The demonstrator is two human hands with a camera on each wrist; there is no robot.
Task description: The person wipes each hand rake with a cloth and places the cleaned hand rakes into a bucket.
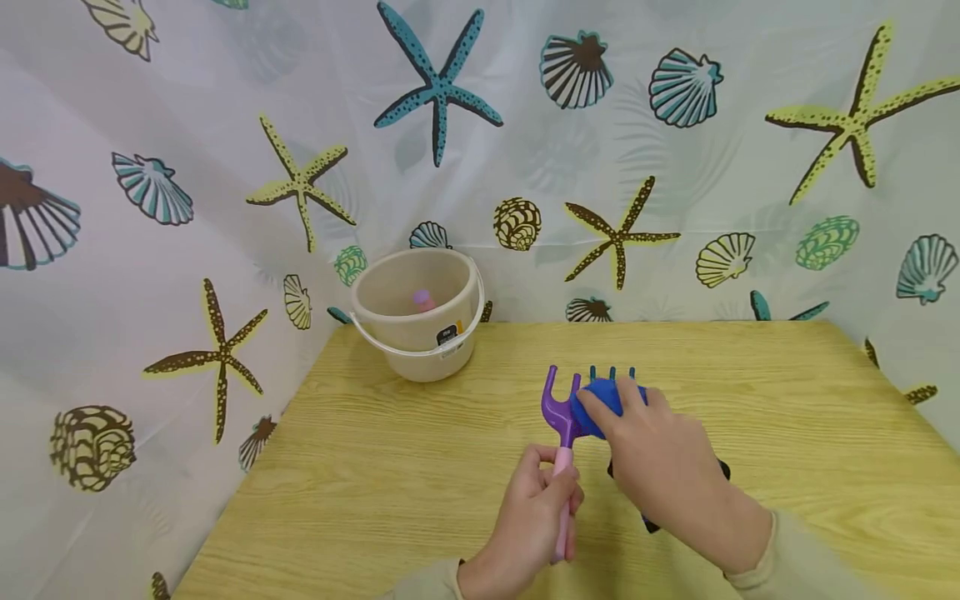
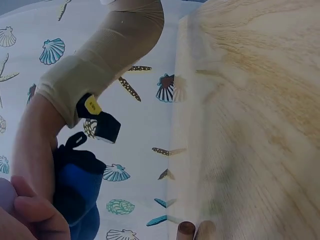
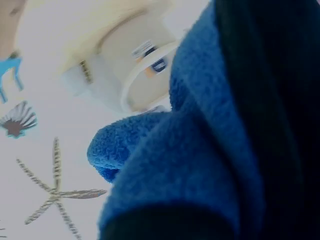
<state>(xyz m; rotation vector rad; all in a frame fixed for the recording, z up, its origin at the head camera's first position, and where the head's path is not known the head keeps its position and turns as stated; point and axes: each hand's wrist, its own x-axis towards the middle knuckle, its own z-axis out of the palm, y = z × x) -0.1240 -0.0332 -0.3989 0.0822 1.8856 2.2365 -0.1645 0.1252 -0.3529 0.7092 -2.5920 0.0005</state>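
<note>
In the head view my left hand (image 1: pixel 521 510) grips the pink handle of a purple toy garden fork (image 1: pixel 557 412), its prongs pointing up and away. My right hand (image 1: pixel 663 454) holds a blue cloth (image 1: pixel 597 398) with dark edging against the right side of the fork's head, hiding part of it. In the right wrist view the fluffy cloth (image 3: pixel 175 160) is folded and fills much of the picture. Teal prongs (image 1: pixel 612 372) of another tool show just beyond the cloth; the rest of that tool is hidden behind the cloth and right hand.
A beige bucket (image 1: pixel 405 333) with a white handle stands at the back left of the wooden table (image 1: pixel 360 467). Inside it is a pink object with a purple end (image 1: pixel 423 298). A curtain (image 1: pixel 480 183) printed with shells and starfish surrounds the table's back and sides.
</note>
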